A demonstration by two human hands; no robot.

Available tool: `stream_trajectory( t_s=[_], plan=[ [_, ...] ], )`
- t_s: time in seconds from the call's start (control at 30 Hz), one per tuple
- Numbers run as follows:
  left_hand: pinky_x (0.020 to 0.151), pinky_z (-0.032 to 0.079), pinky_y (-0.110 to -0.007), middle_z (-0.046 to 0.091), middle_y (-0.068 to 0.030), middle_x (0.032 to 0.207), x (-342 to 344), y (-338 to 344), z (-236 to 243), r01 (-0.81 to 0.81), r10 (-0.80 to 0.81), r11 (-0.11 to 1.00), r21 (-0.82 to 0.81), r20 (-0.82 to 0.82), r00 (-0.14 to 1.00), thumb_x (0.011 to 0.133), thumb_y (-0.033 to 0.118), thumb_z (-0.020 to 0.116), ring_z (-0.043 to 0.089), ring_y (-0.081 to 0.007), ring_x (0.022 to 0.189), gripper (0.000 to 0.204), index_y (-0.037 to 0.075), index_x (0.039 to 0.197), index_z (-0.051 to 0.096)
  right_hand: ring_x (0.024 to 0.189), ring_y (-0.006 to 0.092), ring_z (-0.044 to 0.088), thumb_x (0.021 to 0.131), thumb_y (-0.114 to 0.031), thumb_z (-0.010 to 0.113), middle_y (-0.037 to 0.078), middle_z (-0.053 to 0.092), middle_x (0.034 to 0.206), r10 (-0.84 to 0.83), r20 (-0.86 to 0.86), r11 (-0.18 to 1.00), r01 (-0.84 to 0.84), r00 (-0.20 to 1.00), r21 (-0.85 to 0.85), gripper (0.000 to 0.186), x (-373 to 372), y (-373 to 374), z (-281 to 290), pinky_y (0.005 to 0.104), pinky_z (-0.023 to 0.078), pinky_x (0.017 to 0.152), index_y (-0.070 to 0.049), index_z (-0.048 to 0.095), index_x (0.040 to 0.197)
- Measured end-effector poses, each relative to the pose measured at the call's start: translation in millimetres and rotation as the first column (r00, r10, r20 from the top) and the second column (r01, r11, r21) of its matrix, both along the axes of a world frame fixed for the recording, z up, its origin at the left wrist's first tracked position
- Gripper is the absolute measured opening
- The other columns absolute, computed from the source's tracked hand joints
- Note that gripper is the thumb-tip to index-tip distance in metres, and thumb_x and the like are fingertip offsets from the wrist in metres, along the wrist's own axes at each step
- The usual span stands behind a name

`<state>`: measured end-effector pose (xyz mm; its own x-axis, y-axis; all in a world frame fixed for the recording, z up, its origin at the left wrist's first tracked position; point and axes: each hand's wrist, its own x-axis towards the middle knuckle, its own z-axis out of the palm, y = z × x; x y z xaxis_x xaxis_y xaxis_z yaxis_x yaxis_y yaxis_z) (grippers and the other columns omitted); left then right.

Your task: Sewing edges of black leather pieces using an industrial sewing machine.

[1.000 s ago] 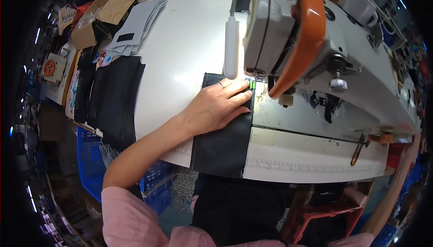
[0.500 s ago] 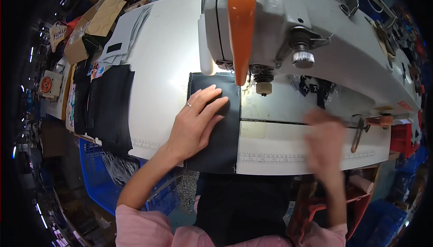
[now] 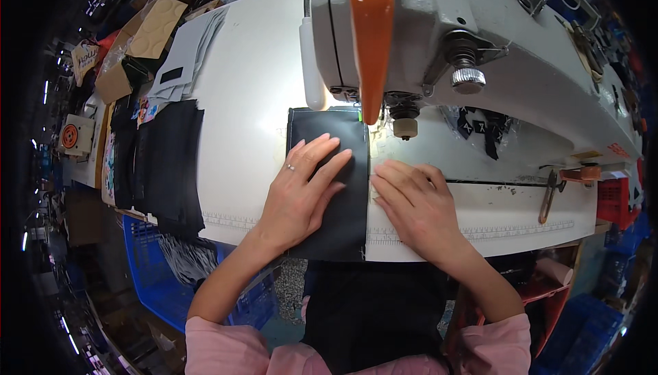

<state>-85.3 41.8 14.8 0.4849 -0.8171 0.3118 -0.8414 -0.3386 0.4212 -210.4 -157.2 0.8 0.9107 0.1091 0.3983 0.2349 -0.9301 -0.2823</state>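
Note:
A black rectangular fabric piece [image 3: 329,217] with light stitching near its edges lies lengthwise on the white sewing table [image 3: 250,53]. Its far end reaches under the head of a sewing machine [image 3: 555,66]. My left hand [image 3: 298,186] rests flat on the piece, fingers stretched forward and a ring on one of them. At the right edge of the fabric, my right hand [image 3: 418,203] lies palm down with fingers extended, the tips at the edge. A small green bit [image 3: 360,116] shows at the fabric's far right corner, beside the orange lever [image 3: 372,39].
Stacked black pieces [image 3: 171,166] hang over the table's left edge, with grey cut sheets [image 3: 185,56] behind them. A blue crate [image 3: 154,265] stands below. Small black labels [image 3: 486,128] in clear plastic lie under the machine arm, and thread snips [image 3: 547,197] at the right.
My right hand, blurred over the right of the table before, has moved left to the fabric's edge. A green bit now shows at the fabric's far corner. My left hand stays on the piece.

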Motion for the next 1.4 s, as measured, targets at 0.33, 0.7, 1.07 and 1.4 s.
stream_trajectory(
  t_s=[0.33, 0.7, 1.07, 1.4],
  plan=[
    [0.088, 0.055, -0.038, 0.066, -0.0168, 0.123, -84, -13, 27, -0.332, 0.332, 0.937, 0.11, 0.018, 0.943, 0.083, 0.009, 0.074, 0.066, -0.0329, 0.105, 0.042, -0.004, 0.122, 0.065, 0.122, 0.0206, 0.059, 0.093, -0.014, 0.066, 0.003, 0.066, 0.13, 0.143, -0.025, 0.979, -0.138, 0.989, 0.148, 0.025, 2, 0, 11, 0.0398, 0.038, 0.106, -0.004, 0.068, 0.116],
    [0.06, 0.046, -0.03, 0.065, -0.0189, 0.107, -77, -18, 27, -0.181, 0.052, 0.95, 0.256, 0.441, 0.896, 0.08, -0.002, 0.067, 0.057, -0.0239, 0.075, 0.026, -0.009, 0.105, 0.07, 0.119, 0.0208, 0.06, 0.09, -0.012, 0.067, 0.006, 0.067, 0.128, 0.266, -0.039, 0.961, -0.262, 0.963, 0.086, 0.024, -6, 0, 14, 0.0413, 0.04, 0.104, -0.003, 0.069, 0.113],
    [0.059, 0.044, -0.028, 0.065, -0.0205, 0.106, -84, -19, 27, -0.174, -0.12, 0.903, 0.393, 0.618, 0.777, 0.078, 0.004, 0.073, 0.055, -0.0227, 0.076, 0.03, -0.009, 0.105, 0.071, 0.121, 0.0188, 0.059, 0.089, -0.015, 0.063, 0.006, 0.065, 0.126, 0.236, 0.014, 0.943, -0.232, 0.972, 0.238, 0.027, -2, -3, 11, 0.0376, 0.041, 0.103, -0.003, 0.067, 0.112],
    [0.077, 0.053, -0.032, 0.065, -0.0146, 0.118, 12, -15, 36, 0.042, -0.072, 0.973, 0.226, 0.124, 0.99, 0.091, 0.023, 0.072, 0.062, -0.0283, 0.098, 0.036, 0.003, 0.121, 0.068, 0.126, 0.0192, 0.062, 0.091, -0.008, 0.068, 0.008, 0.07, 0.128, 0.317, -0.082, 0.939, -0.301, 0.945, 0.166, 0.028, 2, -2, 16, 0.0376, 0.043, 0.103, -0.004, 0.07, 0.119]
  ],
)
